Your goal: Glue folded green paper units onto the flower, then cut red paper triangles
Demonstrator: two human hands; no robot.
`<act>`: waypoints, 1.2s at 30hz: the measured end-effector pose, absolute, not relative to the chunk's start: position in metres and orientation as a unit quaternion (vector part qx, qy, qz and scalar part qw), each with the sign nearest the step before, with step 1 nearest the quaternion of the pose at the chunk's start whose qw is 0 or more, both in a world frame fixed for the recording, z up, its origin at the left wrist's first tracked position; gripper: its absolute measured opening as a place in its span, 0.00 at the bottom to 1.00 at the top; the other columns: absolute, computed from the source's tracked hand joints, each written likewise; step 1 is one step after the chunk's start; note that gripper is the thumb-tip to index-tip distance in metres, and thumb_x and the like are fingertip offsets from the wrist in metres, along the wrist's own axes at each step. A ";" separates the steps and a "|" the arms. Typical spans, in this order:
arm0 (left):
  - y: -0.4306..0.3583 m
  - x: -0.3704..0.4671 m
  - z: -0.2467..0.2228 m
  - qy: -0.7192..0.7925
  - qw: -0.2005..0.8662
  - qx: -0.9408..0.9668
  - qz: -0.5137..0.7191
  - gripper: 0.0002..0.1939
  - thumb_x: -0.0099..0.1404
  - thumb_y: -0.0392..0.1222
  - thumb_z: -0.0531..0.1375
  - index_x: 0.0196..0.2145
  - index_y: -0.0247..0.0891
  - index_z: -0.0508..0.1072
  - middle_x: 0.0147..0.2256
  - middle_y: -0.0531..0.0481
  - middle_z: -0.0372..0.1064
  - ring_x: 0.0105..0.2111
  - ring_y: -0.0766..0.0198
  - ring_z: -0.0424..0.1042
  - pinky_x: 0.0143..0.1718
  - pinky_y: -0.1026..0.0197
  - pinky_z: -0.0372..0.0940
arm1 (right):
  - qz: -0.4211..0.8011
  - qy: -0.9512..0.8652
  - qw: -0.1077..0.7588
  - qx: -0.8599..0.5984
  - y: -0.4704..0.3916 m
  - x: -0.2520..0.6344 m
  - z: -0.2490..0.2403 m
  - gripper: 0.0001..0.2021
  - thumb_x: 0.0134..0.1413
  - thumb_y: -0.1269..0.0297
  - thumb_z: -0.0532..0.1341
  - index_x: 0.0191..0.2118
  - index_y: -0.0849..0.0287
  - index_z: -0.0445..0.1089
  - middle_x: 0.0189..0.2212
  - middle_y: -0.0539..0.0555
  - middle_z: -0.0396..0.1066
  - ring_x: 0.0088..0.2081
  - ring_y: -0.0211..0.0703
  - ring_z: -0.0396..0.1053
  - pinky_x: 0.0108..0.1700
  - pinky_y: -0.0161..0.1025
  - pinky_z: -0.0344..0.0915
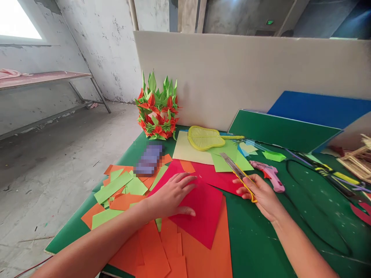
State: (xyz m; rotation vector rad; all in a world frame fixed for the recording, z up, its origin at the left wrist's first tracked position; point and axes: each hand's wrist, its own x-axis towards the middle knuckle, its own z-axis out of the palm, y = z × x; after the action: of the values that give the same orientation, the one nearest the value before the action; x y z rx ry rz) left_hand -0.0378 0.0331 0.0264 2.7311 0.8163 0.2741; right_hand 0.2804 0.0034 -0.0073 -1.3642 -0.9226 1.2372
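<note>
While the L hand (175,193) lies palm down on the red paper sheet (204,216), fingers loosely spread, the R hand (259,193) grips a yellow utility knife (233,166), blade out & aimed twd the far L part of the worktop (252,243); can't tell if the tip touches anything. Red sheet sits mid-worktop, one corner twd the near edge, partly over orange paper sheets (220,247) that run to that edge. A 2nd red sheet (222,177) shows just beyond it. Lt-green & orange paper pcs (114,189) are heaped along the L edge, w/ a blurred bluish item (149,158) beside them, ID unclear. Far L corner: a red-&-green folded-paper vase (158,110), upright. Nr the far edge, a yellow leaf-shaped item (204,138) w/ a stem overlaps a cream paper sheet (184,148) & a lt-green sheet (232,156). Pink glue gun (272,177) lies nr the R hand, on the side twd the R edge.
</note>
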 end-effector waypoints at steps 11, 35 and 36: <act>0.039 -0.041 0.021 0.325 0.133 0.935 0.057 0.48 0.57 0.73 0.49 0.67 0.42 0.48 0.67 0.45 0.44 0.66 0.37 0.36 0.63 0.35 0.38 | 0.230 -0.548 0.451 -0.666 0.007 0.290 -0.014 0.25 0.51 0.45 0.61 0.49 0.57 0.71 0.30 0.54 0.72 0.28 0.43 0.68 0.26 0.37 0.64; 0.046 -0.046 0.010 0.316 0.135 0.938 0.054 0.49 0.56 0.74 0.50 0.66 0.41 0.49 0.67 0.42 0.42 0.66 0.40 0.41 0.64 0.38 0.39 | 0.049 -0.876 0.137 -0.460 -0.009 0.204 -0.009 0.21 0.67 0.61 0.47 0.64 0.47 0.56 0.61 0.50 0.61 0.58 0.48 0.58 0.54 0.51 0.54; 0.046 -0.047 0.009 0.316 0.136 0.937 0.052 0.50 0.56 0.74 0.50 0.67 0.41 0.49 0.67 0.42 0.41 0.66 0.40 0.40 0.63 0.37 0.38 | 0.046 -0.878 0.134 -0.458 -0.009 0.204 -0.009 0.21 0.67 0.62 0.47 0.64 0.47 0.55 0.62 0.50 0.60 0.58 0.48 0.58 0.54 0.51 0.54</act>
State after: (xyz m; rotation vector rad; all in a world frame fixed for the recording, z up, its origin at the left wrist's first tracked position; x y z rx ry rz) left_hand -0.0466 0.0460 0.0093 2.7149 0.9165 0.1500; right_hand 0.2044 -0.0089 -0.0092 -1.3264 -2.5446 0.1322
